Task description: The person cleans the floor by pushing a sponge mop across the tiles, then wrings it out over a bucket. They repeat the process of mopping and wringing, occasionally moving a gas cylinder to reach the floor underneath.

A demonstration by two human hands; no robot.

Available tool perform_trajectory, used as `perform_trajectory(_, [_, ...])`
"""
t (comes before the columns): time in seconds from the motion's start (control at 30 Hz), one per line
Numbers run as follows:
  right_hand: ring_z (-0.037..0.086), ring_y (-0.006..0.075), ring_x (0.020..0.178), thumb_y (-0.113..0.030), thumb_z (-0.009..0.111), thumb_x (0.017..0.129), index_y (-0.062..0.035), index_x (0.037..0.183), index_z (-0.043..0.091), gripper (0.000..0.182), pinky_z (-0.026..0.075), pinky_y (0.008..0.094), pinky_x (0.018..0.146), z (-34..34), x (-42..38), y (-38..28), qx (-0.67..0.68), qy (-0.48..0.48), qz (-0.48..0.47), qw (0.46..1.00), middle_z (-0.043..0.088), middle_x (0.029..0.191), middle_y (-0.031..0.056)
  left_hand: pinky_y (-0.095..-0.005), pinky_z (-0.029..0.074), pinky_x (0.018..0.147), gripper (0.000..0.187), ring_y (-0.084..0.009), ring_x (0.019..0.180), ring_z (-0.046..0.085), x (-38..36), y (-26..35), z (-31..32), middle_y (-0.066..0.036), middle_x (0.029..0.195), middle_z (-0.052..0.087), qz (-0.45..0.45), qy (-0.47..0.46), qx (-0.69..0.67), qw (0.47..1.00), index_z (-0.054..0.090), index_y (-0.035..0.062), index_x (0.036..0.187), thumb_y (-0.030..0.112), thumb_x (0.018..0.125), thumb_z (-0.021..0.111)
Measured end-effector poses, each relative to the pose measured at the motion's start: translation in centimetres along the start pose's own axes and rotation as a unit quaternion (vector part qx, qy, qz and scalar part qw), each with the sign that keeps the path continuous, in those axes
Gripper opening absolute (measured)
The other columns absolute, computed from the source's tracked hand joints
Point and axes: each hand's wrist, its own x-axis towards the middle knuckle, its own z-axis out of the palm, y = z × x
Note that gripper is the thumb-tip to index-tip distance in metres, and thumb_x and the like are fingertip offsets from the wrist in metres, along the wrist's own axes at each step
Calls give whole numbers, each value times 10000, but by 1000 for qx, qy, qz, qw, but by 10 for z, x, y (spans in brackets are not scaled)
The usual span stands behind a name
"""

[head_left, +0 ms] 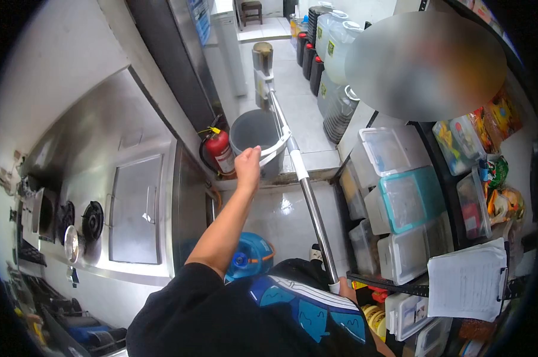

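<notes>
Here, left hand point(248, 162) stretched far out on a bare arm, fingers curled over the near rim of a grey bucket point(254, 132), apparently gripping it. Right hand point(344, 290) low and near, mostly hidden behind clothing, closed round the bottom end of a long metal pole point(307, 191) (grip itself barely visible). Pole slanting up and far across the wet floor, its top resting at the bucket's right edge, with a mop head point(262, 62) beyond. Red fire extinguisher point(220, 151) standing just left of the bucket. Steel counter point(135, 208) with gas burners at left; shelves of plastic containers point(402, 199) and a clipboard point(468, 279) at right
</notes>
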Motion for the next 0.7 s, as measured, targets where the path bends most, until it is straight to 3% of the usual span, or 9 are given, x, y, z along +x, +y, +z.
perform_trajectory(0.33, [587, 388, 861, -350, 670, 674, -145, 1030, 421, 480, 432, 416, 701, 6, 4, 6, 0, 6, 2, 1000, 593, 807, 236, -235, 195, 463, 348, -32, 522, 251, 4, 13, 1, 87, 553, 295, 23, -9, 38, 999, 348, 122, 527, 132, 814, 545])
perform_trajectory(0.43, [586, 391, 855, -380, 672, 664, -151, 1031, 420, 500, 431, 424, 699, 6, 3, 6, 6, 11, 2, 1000, 593, 808, 238, -249, 225, 454, 350, -41, 521, 261, 7, 15, -1, 69, 535, 310, 36, -4, 38, 999, 369, 67, 521, 145, 817, 538])
perform_trajectory(0.57, [582, 404, 813, -345, 659, 688, -125, 1019, 419, 464, 432, 440, 656, -5, 0, -9, 16, 5, -32, 999, 588, 791, 238, -247, 241, 460, 325, -45, 522, 286, 13, 0, -13, 71, 545, 342, -28, 8, -43, 999, 394, 42, 529, 130, 811, 531])
perform_trajectory(0.67, [577, 418, 769, -263, 660, 708, -83, 1004, 425, 418, 443, 440, 624, -5, 16, -6, -10, 7, -98, 995, 580, 765, 235, -260, 256, 468, 311, -58, 525, 304, 20, -26, -11, 60, 543, 358, -6, 36, 8, 999, 408, 18, 534, 137, 790, 538])
perform_trajectory(0.7, [577, 416, 777, -254, 663, 706, -80, 1001, 427, 416, 443, 440, 630, -7, 27, -6, -12, 8, -95, 995, 579, 769, 237, -267, 284, 486, 291, -69, 533, 327, 23, -26, -13, 40, 531, 366, 56, 21, 129, 990, 438, -10, 549, 152, 767, 545])
